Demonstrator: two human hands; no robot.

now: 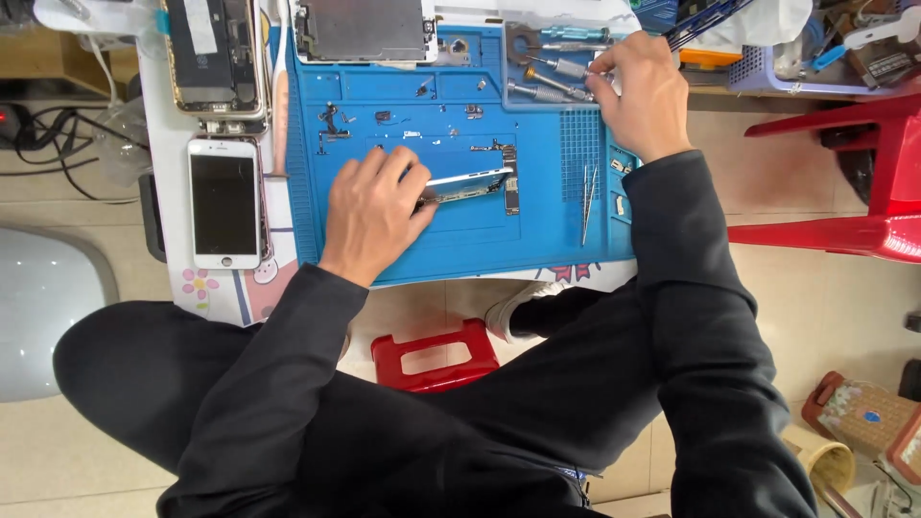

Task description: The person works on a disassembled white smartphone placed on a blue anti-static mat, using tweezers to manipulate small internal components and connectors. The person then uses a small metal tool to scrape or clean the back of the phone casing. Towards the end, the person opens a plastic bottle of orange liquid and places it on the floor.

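A small white table (216,288) stands over a tiled floor, most of its top covered by a blue repair mat (460,245). At the far left of the table lies a white phone screen (224,203), with an opened phone body (215,58) just beyond it. On the mat, the left hand (369,206) rests palm down, fingers curled over the end of a silver phone housing (475,184), pinning it flat. Tiny screws and parts (331,120) lie scattered near the mat's far edge. To the right, tweezers (587,201) lie on the mat. The right hand (641,91) reaches into the tool tray, fingertips closed on a small screwdriver (556,91). A red stool (863,182) stands farther right.
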